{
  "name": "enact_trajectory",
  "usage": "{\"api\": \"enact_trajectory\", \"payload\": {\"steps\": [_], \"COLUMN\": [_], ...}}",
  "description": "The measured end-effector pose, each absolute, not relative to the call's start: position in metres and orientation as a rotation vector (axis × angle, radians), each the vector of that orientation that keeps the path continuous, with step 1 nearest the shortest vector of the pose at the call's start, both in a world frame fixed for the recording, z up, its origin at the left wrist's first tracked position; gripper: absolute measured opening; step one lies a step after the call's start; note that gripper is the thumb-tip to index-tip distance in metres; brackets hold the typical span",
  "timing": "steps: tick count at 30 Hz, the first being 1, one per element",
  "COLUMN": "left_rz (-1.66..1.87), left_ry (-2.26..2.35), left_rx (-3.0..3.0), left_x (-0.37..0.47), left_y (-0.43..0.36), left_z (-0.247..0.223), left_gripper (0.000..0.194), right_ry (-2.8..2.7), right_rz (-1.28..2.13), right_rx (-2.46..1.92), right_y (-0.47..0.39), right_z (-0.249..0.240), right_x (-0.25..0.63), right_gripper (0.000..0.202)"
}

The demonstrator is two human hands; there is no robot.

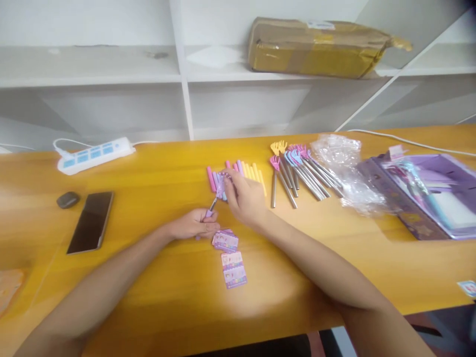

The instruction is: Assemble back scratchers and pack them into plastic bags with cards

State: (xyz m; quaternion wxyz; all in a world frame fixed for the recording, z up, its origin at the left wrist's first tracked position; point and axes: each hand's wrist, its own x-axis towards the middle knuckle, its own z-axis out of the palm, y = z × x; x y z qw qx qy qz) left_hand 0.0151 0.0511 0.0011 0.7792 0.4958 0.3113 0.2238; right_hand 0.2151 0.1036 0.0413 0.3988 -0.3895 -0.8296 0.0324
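Centre of table (156, 302): left hand (195, 224) closed round handle (208, 213), metal rod (213, 203) jutting toward right hand (247, 196). Right fingers curled, blurred; cannot tell what they hold. Tubes (254, 173) partly hidden behind. Orange item (10, 288) cut off, left edge.

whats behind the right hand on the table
Pink tubes, a purple tube and yellow tubes show past the right hand, on the table. The parts that the hand covers can't be seen, nor whether anything else lies there.
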Motion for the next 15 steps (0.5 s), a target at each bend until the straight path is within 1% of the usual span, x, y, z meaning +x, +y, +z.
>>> {"api": "enact_trajectory", "payload": {"steps": [2,4,8,12,14,15], "left_rz": [0.486,0.479,0.522,0.513,0.512,0.513], "left_ry": [0.687,0.687,0.684,0.663,0.667,0.672], "left_rx": [1.074,1.077,1.052,1.021,1.013,1.008], "left_x": [0.016,0.017,0.016,0.016,0.016,0.016], "left_y": [0.053,0.055,0.057,0.057,0.057,0.057], "left_z": [0.000,0.000,0.001,0.004,0.006,0.006], "left_gripper": [0.054,0.054,0.052,0.053,0.053,0.053], "right_ry": [-2.145,-2.226,-2.524,-2.659,-2.628,-2.587], "right_rz": [0.176,0.282,0.477,0.843,0.871,0.798], "right_rx": [-1.042,-1.084,-1.047,-1.044,-1.191,-1.319], "right_y": [0.110,0.117,0.131,0.151,0.165,0.173], "right_z": [0.045,0.054,0.087,0.118,0.127,0.129], "right_x": [0.222,0.230,0.251,0.300,0.334,0.353], "right_gripper": [0.036,0.037,0.041,0.035,0.033,0.033]}}
